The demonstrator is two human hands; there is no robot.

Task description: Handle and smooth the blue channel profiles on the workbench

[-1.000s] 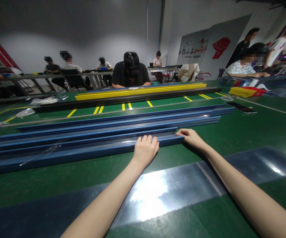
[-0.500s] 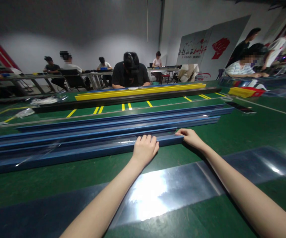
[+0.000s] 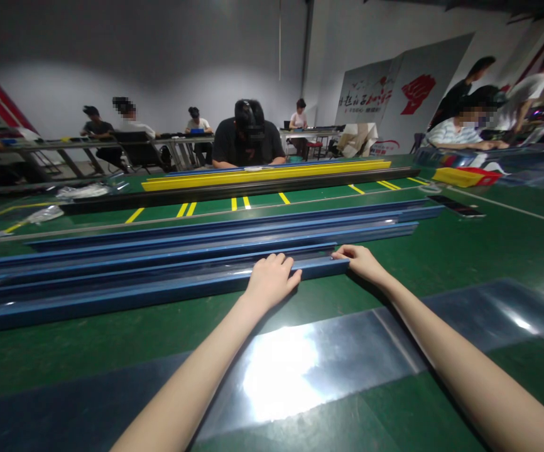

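A long blue channel strip (image 3: 159, 292) lies in front of me, with clear film (image 3: 215, 271) along its inside. My left hand (image 3: 272, 276) rests over its front wall near the right end, fingers stretched into the channel and thumb apart on the outer side. At the strip's right tip, my right hand (image 3: 357, 258) is closed in a pinch; whether the film's end is also between the fingers I cannot tell. Just behind lie more blue channel strips (image 3: 375, 231), roughly parallel. A wide clear plastic sheet (image 3: 342, 351) lies flat under my forearms.
Farther across the green table (image 3: 512, 251) are a yellow strip (image 3: 272, 174) and a dark strip (image 3: 234, 189). A phone (image 3: 455, 206) and a yellow tray (image 3: 458, 176) lie at the right. Crumpled plastic (image 3: 48, 214) is at the left. Opposite me sits a person (image 3: 248, 135).
My left hand has slid slightly left along the channel strip. The film that stuck up at the strip's left part now lies lower. My right hand stays at the end.
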